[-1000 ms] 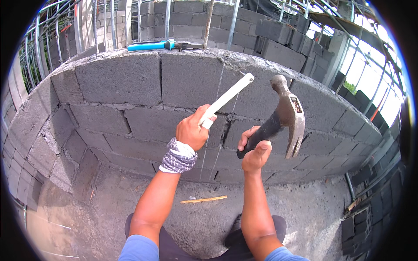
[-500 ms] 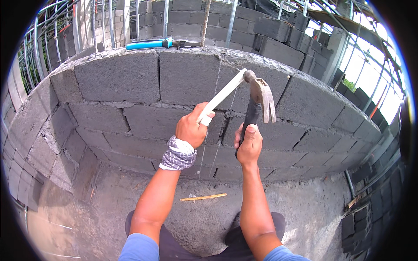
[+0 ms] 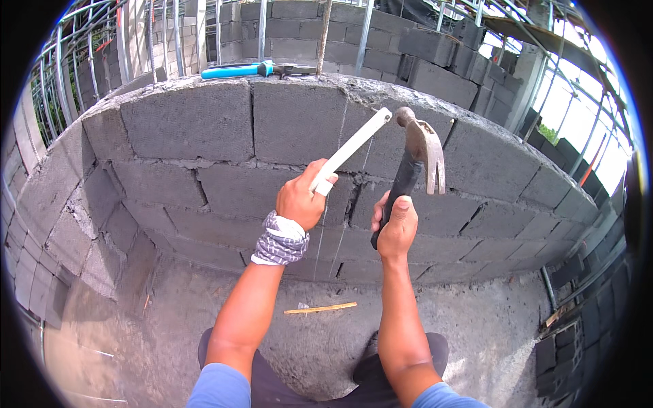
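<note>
While gripped low in the left hand (image 3: 298,202), slants up and right across the block wall (image 3: 183,122): white flat bar (image 3: 350,149), upper tip just beside the hammer (image 3: 420,146) head. Clenched around the dark handle, right hand (image 3: 394,224) fingers (image 3: 400,204), hammer upright, claw hanging rightward. Resting atop the wall, well apart: blue-handled pliers (image 3: 255,69).

No package, label, sign or screen showed anywhere in the view; from twelve o'clock round to six there was nothing printed, boxed or lit to report.
</note>
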`<move>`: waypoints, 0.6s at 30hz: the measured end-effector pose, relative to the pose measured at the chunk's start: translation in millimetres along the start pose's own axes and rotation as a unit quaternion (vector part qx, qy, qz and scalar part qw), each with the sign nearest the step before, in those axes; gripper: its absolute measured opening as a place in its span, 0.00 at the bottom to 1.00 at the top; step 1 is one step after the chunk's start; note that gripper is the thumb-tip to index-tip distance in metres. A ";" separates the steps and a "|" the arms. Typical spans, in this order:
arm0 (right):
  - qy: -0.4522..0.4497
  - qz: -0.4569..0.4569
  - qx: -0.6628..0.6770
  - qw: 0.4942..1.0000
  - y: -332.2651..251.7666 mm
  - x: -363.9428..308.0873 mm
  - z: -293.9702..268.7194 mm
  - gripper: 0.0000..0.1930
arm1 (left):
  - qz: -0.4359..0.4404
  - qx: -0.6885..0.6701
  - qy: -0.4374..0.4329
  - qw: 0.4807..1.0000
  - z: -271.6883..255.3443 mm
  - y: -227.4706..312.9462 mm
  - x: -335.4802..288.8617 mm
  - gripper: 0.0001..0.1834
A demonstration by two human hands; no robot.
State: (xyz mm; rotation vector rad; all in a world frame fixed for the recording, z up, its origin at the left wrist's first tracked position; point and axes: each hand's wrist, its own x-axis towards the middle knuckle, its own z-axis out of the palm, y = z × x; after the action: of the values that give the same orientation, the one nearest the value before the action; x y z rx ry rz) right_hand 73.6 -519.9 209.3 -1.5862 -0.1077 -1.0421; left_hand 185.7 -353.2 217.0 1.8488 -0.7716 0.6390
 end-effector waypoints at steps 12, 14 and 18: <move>-0.008 0.037 0.012 0.999 10.8 -2.3 -0.6 0.38 | 0.011 0.029 0.011 0.999 -1.1 1.4 1.3 0.18; 0.013 -0.016 0.002 1.000 14.0 -2.2 -1.8 0.39 | 0.018 0.042 0.022 0.999 -1.8 1.3 2.6 0.18; -0.027 -0.059 0.004 0.998 18.7 -0.6 -0.7 0.40 | 0.005 0.039 0.020 0.999 2.2 3.1 3.7 0.18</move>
State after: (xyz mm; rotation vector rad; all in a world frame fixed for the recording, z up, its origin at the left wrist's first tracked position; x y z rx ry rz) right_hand 83.6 -526.2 194.9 -1.6171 -0.2452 -1.0880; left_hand 186.0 -357.0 220.7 1.8974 -0.7409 0.7188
